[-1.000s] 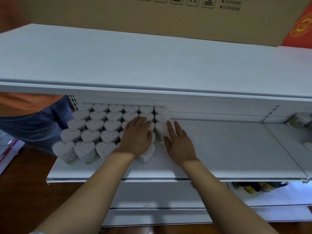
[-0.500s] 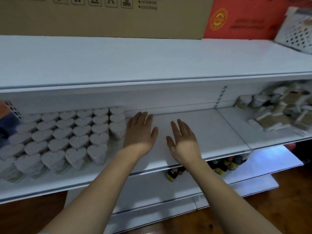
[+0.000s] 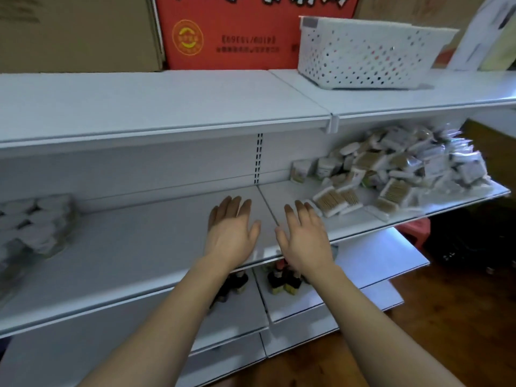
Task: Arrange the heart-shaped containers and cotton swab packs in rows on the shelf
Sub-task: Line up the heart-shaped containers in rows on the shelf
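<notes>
The white heart-shaped containers (image 3: 33, 224) stand packed in rows at the left end of the middle shelf (image 3: 145, 247), blurred. The cotton swab packs (image 3: 396, 174) lie heaped loosely over the shelf's right end, several reaching its front edge.

The shelf (image 3: 139, 247) before me is plain white. At its left edge, my heart-shaped containers (image 3: 36, 219) are white. Toward its right edge, the cotton swab packs (image 3: 391, 174) show tan sticks in clear and white wrap. On the upper shelf: a white basket (image 3: 363, 54) with dotted perforations, a red carton (image 3: 237, 32), and a brown carton (image 3: 78, 32).
</notes>
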### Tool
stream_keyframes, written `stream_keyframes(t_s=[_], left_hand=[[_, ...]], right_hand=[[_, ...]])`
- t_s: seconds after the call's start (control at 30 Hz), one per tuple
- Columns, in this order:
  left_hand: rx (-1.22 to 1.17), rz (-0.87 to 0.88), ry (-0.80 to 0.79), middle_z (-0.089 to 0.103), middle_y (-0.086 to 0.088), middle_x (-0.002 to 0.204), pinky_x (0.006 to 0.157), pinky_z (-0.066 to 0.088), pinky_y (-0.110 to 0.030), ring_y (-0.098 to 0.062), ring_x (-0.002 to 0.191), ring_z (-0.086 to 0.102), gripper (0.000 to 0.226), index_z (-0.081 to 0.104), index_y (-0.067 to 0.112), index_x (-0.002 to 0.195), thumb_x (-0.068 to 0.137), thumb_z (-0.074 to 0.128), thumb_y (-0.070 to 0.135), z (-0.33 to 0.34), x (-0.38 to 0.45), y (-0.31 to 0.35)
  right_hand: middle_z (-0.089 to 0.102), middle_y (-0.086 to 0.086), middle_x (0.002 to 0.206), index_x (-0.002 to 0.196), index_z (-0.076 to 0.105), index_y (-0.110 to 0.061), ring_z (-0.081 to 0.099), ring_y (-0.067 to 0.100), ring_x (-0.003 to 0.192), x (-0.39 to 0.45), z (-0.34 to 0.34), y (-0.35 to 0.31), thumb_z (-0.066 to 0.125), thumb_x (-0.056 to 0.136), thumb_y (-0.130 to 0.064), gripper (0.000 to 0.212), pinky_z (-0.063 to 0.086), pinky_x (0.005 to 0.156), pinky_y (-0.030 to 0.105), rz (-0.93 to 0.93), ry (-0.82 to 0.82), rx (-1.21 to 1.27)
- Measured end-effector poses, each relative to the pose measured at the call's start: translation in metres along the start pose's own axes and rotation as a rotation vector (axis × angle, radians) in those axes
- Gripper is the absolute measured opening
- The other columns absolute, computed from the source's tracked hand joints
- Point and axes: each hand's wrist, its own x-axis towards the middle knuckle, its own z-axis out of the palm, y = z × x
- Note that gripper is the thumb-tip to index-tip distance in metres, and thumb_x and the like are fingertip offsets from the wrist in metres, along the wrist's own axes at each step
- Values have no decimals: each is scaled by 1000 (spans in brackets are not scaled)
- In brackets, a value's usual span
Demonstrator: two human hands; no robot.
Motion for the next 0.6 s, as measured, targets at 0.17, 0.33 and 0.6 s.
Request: stream_keyframes(t_s=[0.17,0.33,0.6], left_hand=[[-24,64,-34,28,-9,162,123,12,-41,-28,150,19,60,30,16,155,103,40,44,31,44,52],[-20,100,-124,25,-7,162,122,15,-42,-27,150,19,60,26,17,156,104,35,46,67,109,86],[34,74,-149,24,-16,161,119,26,-47,-34,148,23,65,23,8,155,102,43,38,107,202,125]], right_hand=[[58,23,130,129,60,-3,50,42,121,23,-2,79,48,90,-41,56,47,98,50,117,-12,-10],[55,19,135,132,58,-6,45,41,128,52,-1,136,49,88,-40,56,45,101,50,151,-66,-20],[58,20,133,132,59,-5,50,45,126,100,15,197,49,90,-31,50,46,102,53,-23,-22,77]])
